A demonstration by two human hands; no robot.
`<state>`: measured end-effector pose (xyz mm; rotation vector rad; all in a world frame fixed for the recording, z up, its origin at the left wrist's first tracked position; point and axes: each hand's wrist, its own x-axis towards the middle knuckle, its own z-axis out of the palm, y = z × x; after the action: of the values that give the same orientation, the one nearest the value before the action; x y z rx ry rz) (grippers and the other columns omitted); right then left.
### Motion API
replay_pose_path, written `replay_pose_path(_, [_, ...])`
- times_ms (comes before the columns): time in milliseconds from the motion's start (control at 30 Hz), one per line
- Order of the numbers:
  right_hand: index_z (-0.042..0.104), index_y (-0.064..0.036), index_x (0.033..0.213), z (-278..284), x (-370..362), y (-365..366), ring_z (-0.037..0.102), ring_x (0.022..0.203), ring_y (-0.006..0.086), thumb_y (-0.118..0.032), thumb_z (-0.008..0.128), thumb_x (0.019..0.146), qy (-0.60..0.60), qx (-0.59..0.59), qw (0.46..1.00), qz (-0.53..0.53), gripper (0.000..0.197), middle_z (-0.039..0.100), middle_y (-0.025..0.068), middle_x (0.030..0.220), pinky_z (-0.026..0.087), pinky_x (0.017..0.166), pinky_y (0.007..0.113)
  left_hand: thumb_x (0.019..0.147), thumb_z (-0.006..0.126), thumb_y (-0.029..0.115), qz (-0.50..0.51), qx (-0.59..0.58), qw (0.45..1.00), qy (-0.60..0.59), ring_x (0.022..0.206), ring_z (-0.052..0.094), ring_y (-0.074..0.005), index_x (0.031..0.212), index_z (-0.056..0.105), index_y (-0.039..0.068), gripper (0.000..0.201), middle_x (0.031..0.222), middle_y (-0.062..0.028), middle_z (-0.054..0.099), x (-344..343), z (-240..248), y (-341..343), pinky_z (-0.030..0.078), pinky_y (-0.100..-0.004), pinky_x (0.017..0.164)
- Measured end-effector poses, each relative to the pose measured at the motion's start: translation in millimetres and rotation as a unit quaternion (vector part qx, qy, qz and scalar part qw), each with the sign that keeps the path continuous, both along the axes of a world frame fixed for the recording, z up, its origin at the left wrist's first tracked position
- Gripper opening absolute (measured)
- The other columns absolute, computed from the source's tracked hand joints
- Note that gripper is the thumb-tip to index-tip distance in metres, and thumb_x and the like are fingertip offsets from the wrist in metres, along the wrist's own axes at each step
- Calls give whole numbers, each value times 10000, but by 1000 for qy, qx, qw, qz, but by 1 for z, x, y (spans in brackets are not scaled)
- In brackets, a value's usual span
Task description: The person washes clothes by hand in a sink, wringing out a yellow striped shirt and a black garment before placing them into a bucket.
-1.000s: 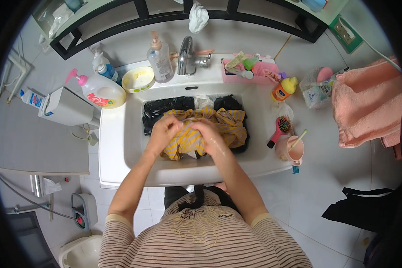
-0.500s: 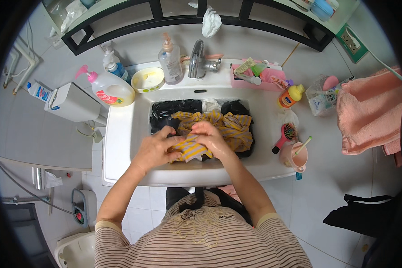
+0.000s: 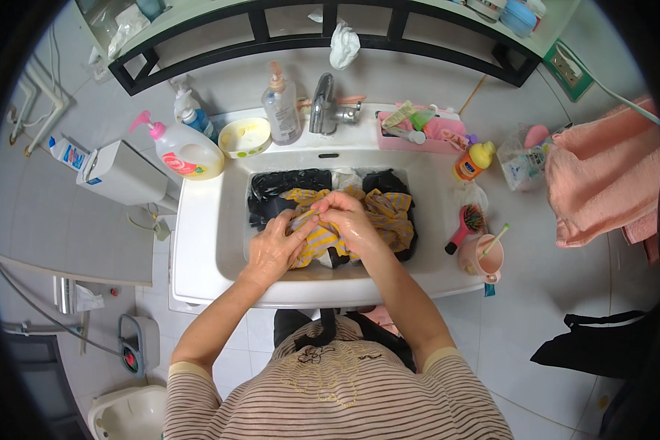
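Note:
A yellow-and-grey striped garment (image 3: 389, 218) lies bunched and wet in the white sink (image 3: 231, 242). Both hands are on it, close together near its left half. My left hand (image 3: 275, 246) is closed around a fold of the cloth, fingers pointing up and inward. With its fingers pinched on the same fold, my right hand (image 3: 348, 224) meets the left at the fingertips. Dark wet clothes (image 3: 290, 185) lie under and behind the striped garment, with a white cloth (image 3: 347, 178) between them at the back.
Behind the sink stand a faucet (image 3: 323, 106), a clear pump bottle (image 3: 282, 110) and a pale bowl (image 3: 244, 138). A large pump bottle (image 3: 187, 154) is at the left. On the right are a pink tray (image 3: 418, 139), yellow bottle (image 3: 475, 160), hairbrush (image 3: 466, 227) and pink cup (image 3: 484, 258).
My left hand has moved right and closed on the cloth. The hands have come together at the fingertips, lifting a fold between them. The view has shifted slightly.

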<state>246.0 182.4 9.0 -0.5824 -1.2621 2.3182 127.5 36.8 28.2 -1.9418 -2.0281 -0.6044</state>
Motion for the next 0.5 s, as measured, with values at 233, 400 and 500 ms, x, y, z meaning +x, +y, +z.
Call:
replay_pose_path(233, [557,-25,817,-4,4,3,556,867,164,51,541,739,-49,16,998,-22,110,589,99,946,469,770,287,742,668,308,-36,-36,998,-46,822,577,-247,1251,520,244,534,1121,-115,513,-3,-8,-3,517,-334,604])
replay_pose_path(400, [555,-20,817,-12,-5,3,561,866,179,61,536,754,-7,-7,999,-33,105,585,103,933,478,791,306,744,659,349,-18,11,998,-61,896,560,-289,1279,490,193,582,1195,-142,504,10,-13,5,497,-384,716])
replay_pose_path(500, [554,-20,814,-12,-6,2,562,863,184,74,536,752,-18,-21,998,-58,114,586,101,915,476,797,305,740,658,333,4,38,999,-25,971,544,-286,1314,452,200,624,1241,-124,481,11,-18,6,457,-387,796])
